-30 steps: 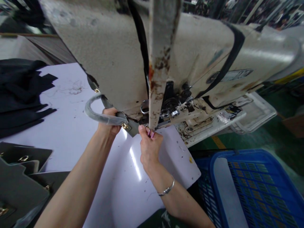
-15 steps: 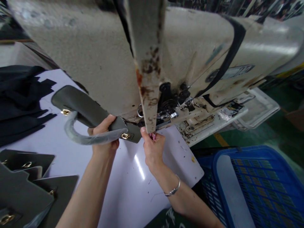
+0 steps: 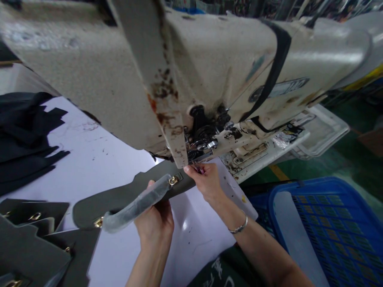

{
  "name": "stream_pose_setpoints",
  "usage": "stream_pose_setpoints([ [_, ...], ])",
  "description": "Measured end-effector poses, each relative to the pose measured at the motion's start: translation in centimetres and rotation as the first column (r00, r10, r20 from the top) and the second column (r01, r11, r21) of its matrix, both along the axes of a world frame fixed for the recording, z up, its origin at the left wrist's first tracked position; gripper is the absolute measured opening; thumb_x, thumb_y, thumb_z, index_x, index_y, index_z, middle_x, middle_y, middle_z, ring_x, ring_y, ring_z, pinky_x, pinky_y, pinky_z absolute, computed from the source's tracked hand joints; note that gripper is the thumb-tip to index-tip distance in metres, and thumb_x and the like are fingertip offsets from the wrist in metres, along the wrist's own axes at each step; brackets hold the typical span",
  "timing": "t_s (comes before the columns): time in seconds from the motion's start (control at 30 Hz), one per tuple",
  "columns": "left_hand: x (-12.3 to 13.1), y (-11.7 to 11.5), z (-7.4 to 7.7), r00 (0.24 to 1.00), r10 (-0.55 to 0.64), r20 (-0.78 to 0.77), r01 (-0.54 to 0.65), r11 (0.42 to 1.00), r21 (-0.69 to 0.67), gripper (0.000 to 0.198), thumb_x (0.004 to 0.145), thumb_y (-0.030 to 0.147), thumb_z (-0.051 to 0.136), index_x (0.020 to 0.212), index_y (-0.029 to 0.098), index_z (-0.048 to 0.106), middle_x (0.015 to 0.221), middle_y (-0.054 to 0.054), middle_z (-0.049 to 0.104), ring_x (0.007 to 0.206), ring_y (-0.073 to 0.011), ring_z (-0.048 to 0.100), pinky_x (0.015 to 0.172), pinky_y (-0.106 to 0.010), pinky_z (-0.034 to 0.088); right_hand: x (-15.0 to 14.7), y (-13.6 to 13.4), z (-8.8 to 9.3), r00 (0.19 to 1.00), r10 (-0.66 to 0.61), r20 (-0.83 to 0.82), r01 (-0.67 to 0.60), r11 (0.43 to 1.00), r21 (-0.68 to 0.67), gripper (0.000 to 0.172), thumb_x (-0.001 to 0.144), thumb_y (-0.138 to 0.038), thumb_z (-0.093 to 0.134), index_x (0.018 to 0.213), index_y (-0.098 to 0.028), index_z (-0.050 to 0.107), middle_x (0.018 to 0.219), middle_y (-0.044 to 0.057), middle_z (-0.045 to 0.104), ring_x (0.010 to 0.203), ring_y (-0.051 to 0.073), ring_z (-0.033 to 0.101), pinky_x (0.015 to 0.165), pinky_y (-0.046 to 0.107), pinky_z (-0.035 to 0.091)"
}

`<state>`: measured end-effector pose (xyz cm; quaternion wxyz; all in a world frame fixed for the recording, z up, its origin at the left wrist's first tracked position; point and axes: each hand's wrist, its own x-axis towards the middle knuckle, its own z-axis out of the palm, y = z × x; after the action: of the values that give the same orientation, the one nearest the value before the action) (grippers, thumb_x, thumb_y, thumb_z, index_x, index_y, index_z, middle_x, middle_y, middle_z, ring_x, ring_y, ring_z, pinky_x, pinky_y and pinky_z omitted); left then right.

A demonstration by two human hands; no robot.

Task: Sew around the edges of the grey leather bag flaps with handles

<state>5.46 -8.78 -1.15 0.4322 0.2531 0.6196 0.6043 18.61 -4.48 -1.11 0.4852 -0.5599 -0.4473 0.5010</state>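
A dark grey-green bag panel [image 3: 125, 189] stretches from the left to beneath the head of the sewing machine [image 3: 119, 99]. Its curved handle [image 3: 140, 205] is wrapped in clear plastic and joined by gold-coloured metal fittings. My left hand [image 3: 155, 227] is closed on the panel's near edge beneath the handle, one fingertip showing beyond it; the other fingers are partly hidden. Beside the machine's needle area, my right hand [image 3: 206, 179] is closed round a small pink tool [image 3: 199, 169], mostly hidden in the fingers. The thumb is at the panel's right end.
More grey-green bag pieces [image 3: 36, 243] with gold fittings lie at the lower left. Black strips [image 3: 26, 135] are piled behind them on the white table [image 3: 119, 255]. At the right stands a blue plastic basket [image 3: 329, 187], with a pale tray [image 3: 326, 127] farther back.
The bag panel has swung round, its left end lower and nearer me, and it lies flatter. My left hand has moved right and down with it; my right hand sits slightly farther right.
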Motion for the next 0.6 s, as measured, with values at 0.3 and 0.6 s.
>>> stream_pose_setpoints([
  [0.3,-3.5,-5.9,1.8,0.785,-0.550,-0.285,0.428,0.814,-0.392,0.040,0.091,0.059,0.060,0.078,0.024,0.074,0.077,-0.010,0.074,0.073,-0.0297,0.071,0.075,-0.048,0.061,0.5,0.9,0.2,0.995,0.032,0.095,-0.038,0.997,0.060,0.050,0.082,-0.043,0.068,0.050,-0.021,0.037,0.054,-0.006,0.026,0.055,0.009,0.025,0.054,0.027,0.017],
  [0.6,-2.8,1.8,3.0,0.073,-0.226,-0.971,0.453,0.875,-0.170,0.055,0.098,0.051,0.052,0.146,0.023,0.055,0.148,-0.015,0.056,0.135,-0.0378,0.052,0.112,-0.055,0.041,0.5,1.0,-0.1,1.000,0.016,0.009,-0.016,1.000,0.001,0.040,0.078,-0.042,0.071,0.052,-0.019,0.050,0.054,-0.006,0.034,0.056,0.010,0.028,0.056,0.026,0.025],
])
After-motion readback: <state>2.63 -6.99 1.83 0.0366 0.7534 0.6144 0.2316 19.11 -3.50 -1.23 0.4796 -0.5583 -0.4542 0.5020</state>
